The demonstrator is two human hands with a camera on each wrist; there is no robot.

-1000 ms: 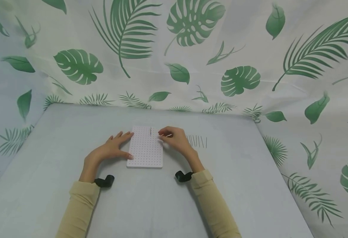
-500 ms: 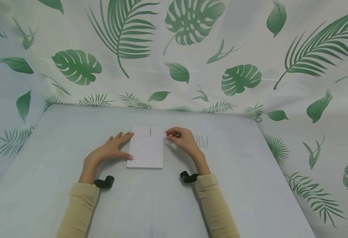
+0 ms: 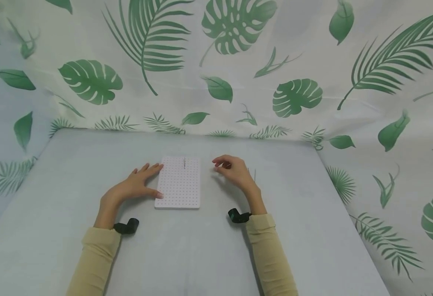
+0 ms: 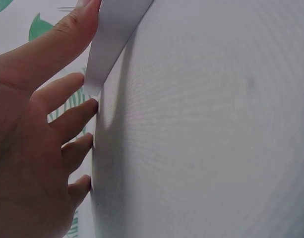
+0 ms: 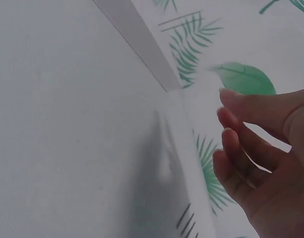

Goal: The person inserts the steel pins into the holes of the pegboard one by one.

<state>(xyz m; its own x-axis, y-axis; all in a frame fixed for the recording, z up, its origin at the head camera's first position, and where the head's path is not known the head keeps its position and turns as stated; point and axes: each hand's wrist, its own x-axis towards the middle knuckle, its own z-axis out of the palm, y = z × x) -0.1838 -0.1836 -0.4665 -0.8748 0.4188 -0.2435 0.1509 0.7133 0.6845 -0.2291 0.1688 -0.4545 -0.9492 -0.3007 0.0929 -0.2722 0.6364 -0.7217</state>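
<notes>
A white board [image 3: 177,187] with a grid of small holes lies on the table. Two thin dark pins [image 3: 184,163] stand up from it near its far edge; the right wrist view also shows these pins [image 5: 179,21] side by side. At the board's left side rests my left hand [image 3: 130,186], fingers spread, with thumb and index fingertip on the edge. My right hand [image 3: 236,170] hovers to the right of the board, fingers loosely bent and nothing between them. Several more dark pins [image 5: 185,218] lie in a row on the table, mostly hidden behind this hand in the head view.
The pale table [image 3: 187,250] stretches around the board. A white cloth with green leaf prints [image 3: 216,88] hangs behind and at both sides. Each wrist carries a small black camera [image 3: 238,216], just past the rolled sleeve cuff.
My right hand has drawn away from the board to the right and now covers more of the pin row. The left hand keeps its place on the board, and the view has shifted slightly.
</notes>
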